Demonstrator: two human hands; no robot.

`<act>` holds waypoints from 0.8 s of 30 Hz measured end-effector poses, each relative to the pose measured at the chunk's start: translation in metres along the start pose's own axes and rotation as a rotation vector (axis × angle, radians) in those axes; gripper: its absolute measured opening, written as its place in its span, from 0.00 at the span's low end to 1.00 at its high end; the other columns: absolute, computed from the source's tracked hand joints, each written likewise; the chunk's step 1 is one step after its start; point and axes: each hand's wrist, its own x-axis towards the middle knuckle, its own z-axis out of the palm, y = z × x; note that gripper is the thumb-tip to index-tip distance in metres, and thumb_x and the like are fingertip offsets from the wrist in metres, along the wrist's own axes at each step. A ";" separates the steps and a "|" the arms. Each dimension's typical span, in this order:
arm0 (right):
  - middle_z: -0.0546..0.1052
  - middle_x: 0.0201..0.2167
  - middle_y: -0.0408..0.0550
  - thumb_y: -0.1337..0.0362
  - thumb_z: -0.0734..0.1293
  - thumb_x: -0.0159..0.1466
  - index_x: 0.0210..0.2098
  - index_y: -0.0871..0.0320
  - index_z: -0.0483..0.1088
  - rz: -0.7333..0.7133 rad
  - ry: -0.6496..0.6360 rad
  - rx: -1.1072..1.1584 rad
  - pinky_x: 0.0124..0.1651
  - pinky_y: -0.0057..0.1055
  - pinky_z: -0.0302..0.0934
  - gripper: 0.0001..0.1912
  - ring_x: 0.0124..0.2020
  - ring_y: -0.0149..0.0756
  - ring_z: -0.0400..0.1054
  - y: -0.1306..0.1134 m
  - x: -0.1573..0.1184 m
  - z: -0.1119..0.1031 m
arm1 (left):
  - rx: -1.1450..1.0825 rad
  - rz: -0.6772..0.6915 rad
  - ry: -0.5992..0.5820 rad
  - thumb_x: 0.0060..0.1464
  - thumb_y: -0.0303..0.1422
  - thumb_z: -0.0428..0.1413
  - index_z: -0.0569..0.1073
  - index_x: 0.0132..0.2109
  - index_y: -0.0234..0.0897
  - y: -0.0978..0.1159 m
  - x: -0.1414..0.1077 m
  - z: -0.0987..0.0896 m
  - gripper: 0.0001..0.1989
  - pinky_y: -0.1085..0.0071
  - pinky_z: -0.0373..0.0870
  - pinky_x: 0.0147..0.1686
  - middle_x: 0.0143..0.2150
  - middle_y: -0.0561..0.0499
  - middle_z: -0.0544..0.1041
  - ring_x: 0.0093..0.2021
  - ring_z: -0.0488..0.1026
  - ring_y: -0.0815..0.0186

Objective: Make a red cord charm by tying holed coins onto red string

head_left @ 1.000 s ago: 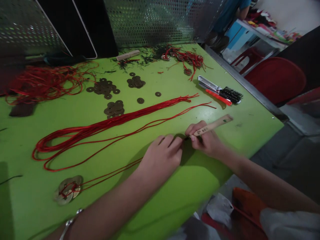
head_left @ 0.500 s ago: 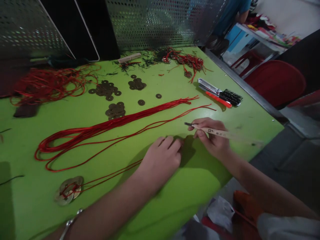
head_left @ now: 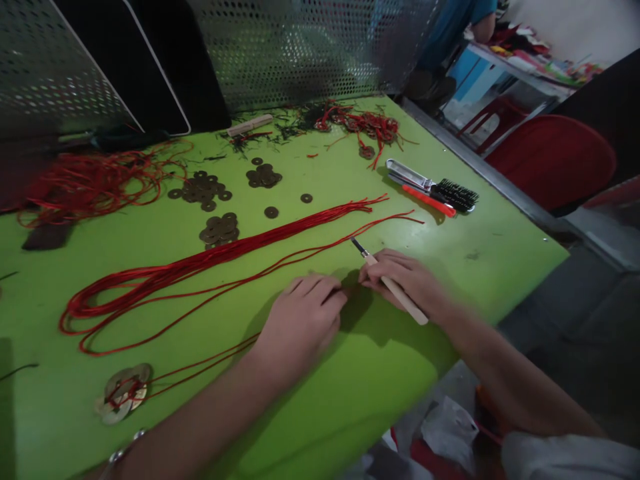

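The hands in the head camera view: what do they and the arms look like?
They are a person's, with no cables. The left hand wears no glove; a silvery bracelet with rounded, bead-like parts sits on that arm. The right hand is ungloved too, its forearm uncovered. Pale grey cloth near that arm is probably a sleeve.

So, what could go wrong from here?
The wooden-handled carving tool in the right grip has its metal tip near the loose red cord pair; it might nick them. The left grip is bare and nearby, so a slip could hurt it. Two thin cords run from the tied coins towards that hand; a tug might drag the coins.
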 end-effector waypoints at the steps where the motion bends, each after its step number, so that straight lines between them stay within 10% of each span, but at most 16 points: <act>1: 0.74 0.33 0.44 0.73 0.63 0.61 0.36 0.53 0.65 0.002 0.011 0.012 0.35 0.32 0.65 0.08 0.34 0.35 0.69 -0.001 0.000 0.001 | -0.057 -0.045 0.001 0.53 0.24 0.55 0.73 0.46 0.33 0.000 0.001 0.000 0.12 0.61 0.73 0.42 0.43 0.47 0.76 0.42 0.72 0.62; 14: 0.75 0.30 0.43 0.74 0.66 0.59 0.34 0.54 0.57 -0.076 0.247 0.220 0.35 0.30 0.64 0.13 0.32 0.31 0.69 -0.025 0.016 0.003 | -0.605 -0.365 0.196 0.53 0.27 0.56 0.74 0.35 0.37 0.005 0.003 0.000 0.03 0.74 0.67 0.34 0.33 0.54 0.77 0.33 0.72 0.69; 24: 0.74 0.29 0.42 0.75 0.64 0.59 0.34 0.54 0.57 -0.031 0.213 0.172 0.35 0.29 0.64 0.12 0.32 0.31 0.69 -0.027 0.012 0.005 | -0.502 -0.287 0.226 0.54 0.27 0.55 0.73 0.37 0.37 0.004 0.000 0.002 0.04 0.73 0.67 0.33 0.33 0.54 0.77 0.33 0.72 0.69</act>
